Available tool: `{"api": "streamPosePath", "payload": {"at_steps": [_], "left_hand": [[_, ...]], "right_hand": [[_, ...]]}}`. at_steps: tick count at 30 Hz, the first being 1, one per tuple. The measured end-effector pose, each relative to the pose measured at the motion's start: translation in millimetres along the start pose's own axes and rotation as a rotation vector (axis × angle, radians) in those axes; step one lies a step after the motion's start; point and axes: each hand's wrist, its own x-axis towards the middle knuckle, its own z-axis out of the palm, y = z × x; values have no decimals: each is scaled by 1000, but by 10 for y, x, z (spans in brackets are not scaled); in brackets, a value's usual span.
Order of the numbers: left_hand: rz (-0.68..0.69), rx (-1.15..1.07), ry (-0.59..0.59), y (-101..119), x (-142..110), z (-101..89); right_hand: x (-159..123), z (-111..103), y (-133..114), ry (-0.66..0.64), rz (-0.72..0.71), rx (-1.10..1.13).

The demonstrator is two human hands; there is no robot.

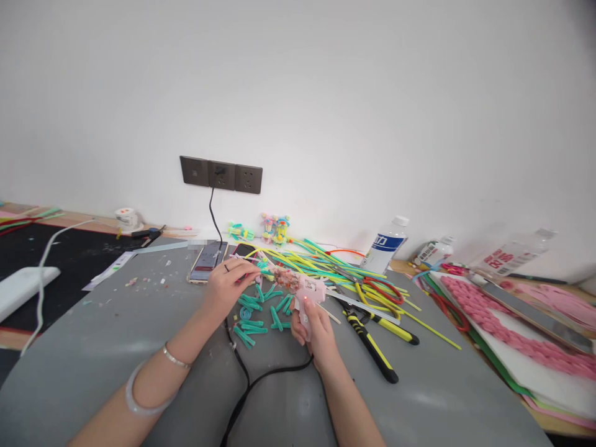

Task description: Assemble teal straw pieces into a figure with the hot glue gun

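Note:
My right hand (316, 332) is wrapped round the handle of a pale pink hot glue gun (311, 290), a small red light glowing on its side. The gun's nozzle end is crusted with coloured bits and points left. Just left of it, my left hand (233, 282) is closed in a pinch on a small teal pipe cleaner piece (264, 268), close to the nozzle; whether they touch I cannot tell. Short folded teal pipe cleaner pieces (251, 326) lie on the grey mat (177, 335) below and between my hands.
Long yellow and green pipe cleaners (326, 261) lie behind the glue gun. Yellow-black pliers (372, 347) are at right, near a bottle (384, 245). A phone (208, 261) lies behind my left hand. Small pipe cleaner figures (275, 228) stand by the wall. A black cord (239, 366) crosses the mat.

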Motion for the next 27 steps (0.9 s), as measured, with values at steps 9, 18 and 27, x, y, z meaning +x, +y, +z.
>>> {"api": "streamPosePath", "payload": {"at_steps": [9,18,27], "left_hand": [[24,7,40,23,35,-37],[-7,0,81,72,68,-47],[-71,-43,107,33,48,-31]], "right_hand": [[17,-14,13,8,-3,8],[10,-1,-27,81,-42,11],[-112,-133,-154,190,-232,50]]}}
